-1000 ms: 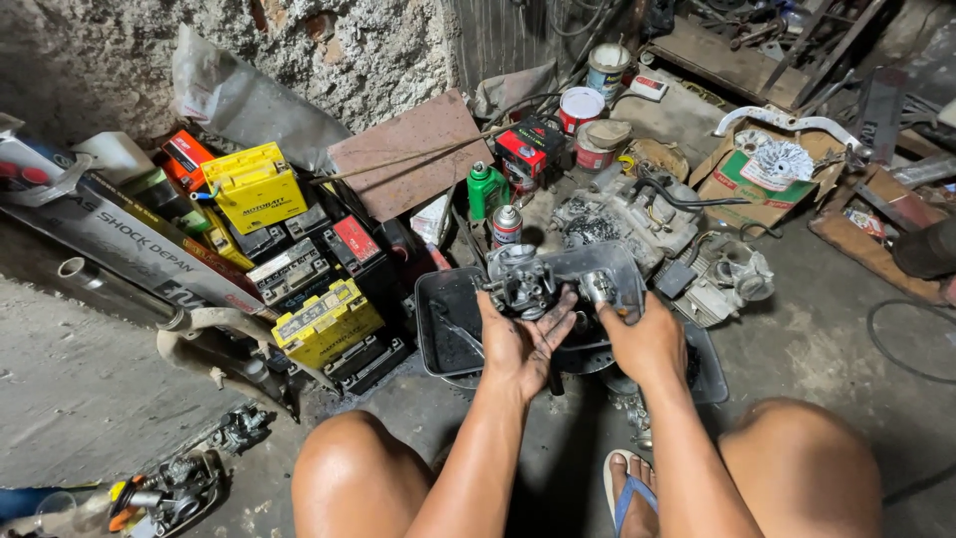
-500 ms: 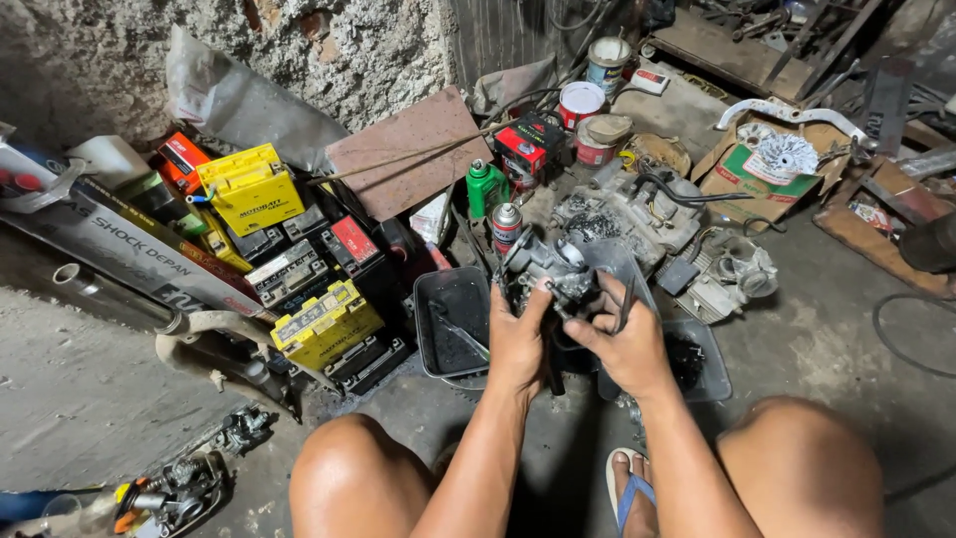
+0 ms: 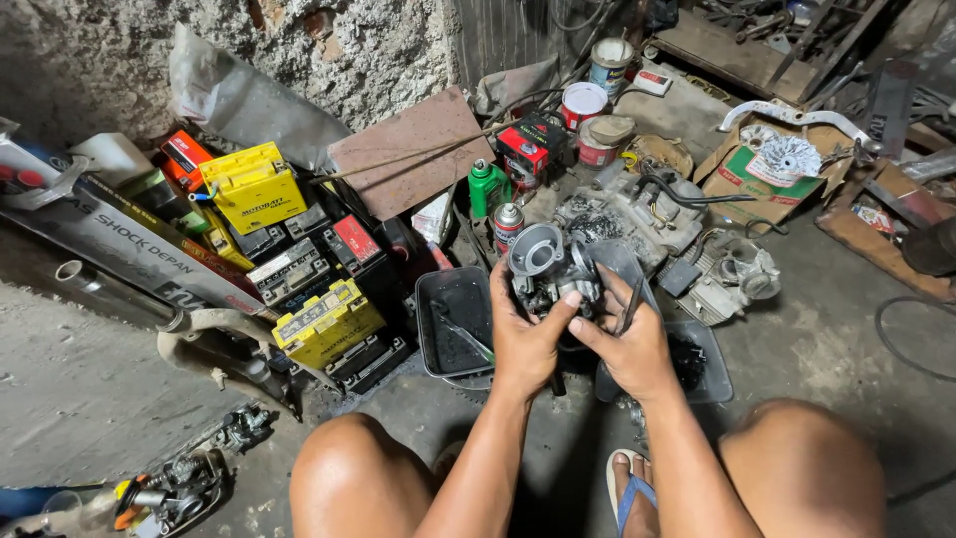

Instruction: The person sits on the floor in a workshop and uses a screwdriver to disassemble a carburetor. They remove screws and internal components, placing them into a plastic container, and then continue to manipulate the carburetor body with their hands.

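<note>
My left hand (image 3: 526, 339) grips a grey metal carburettor (image 3: 546, 267) from below and the left side, its round bore facing up toward me. My right hand (image 3: 631, 342) is against the carburettor's right side and pinches a thin dark tool (image 3: 630, 307) between its fingers. Both hands hold the part above a black plastic tray (image 3: 453, 324) that has a tool lying in it. My bare knees and a foot in a blue sandal (image 3: 629, 488) frame the bottom of the view.
Yellow and black batteries (image 3: 254, 186) are stacked at left beside a long printed box (image 3: 129, 244). Engine parts (image 3: 637, 209), paint cans (image 3: 584, 105), a green bottle (image 3: 485, 186) and a spray can (image 3: 508, 224) lie behind the tray. Another carburettor (image 3: 184, 478) lies at bottom left.
I have turned the carburettor and brought it closer, so its round bore now faces up. My right hand has shifted from its side to pinch the thin tool against it.
</note>
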